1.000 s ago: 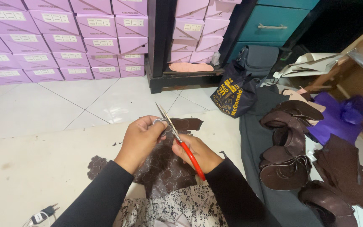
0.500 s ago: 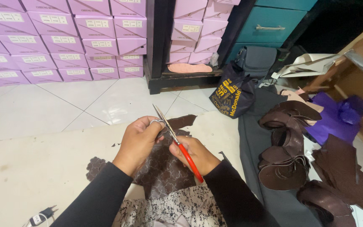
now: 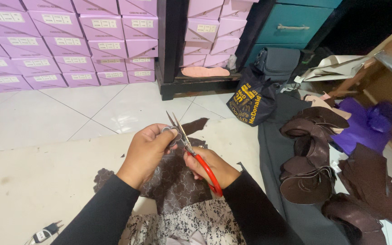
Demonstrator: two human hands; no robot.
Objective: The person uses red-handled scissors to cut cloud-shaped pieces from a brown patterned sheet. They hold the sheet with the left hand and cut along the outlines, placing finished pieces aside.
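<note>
left hand [image 3: 147, 149]: fingers curled, thumb and fingertips pinching a small brown cut piece [image 3: 174, 134] right at the scissor blades
right hand [image 3: 209, 165]: closed around the red handles of the scissors [image 3: 191, 152], fingers through the loops
scissors: blades slightly parted, tips pointing up and away from the person, the small piece sits between them
brown patterned sheet [image 3: 173, 181]: lies on the person's lap under both hands, spilling onto the cream floor mat [image 3: 32, 181]; one dark tab sticks out past the blades
sleeves: both arms in black, floral cloth over the knees below
right side: stack of dark brown cut shapes [image 3: 307, 168] on a grey cloth [image 3: 277, 154], well apart from the hands
further right: purple fabric [image 3: 364, 129] beside a wooden panel
behind: dark carrier bag [image 3: 250, 102] on the white tiles, grey bag just behind it
back wall: stacked lilac boxes [image 3: 69, 41], teal cabinet [image 3: 291, 25]
bottom left: small plug and cable [image 3: 44, 231] on the mat
</note>
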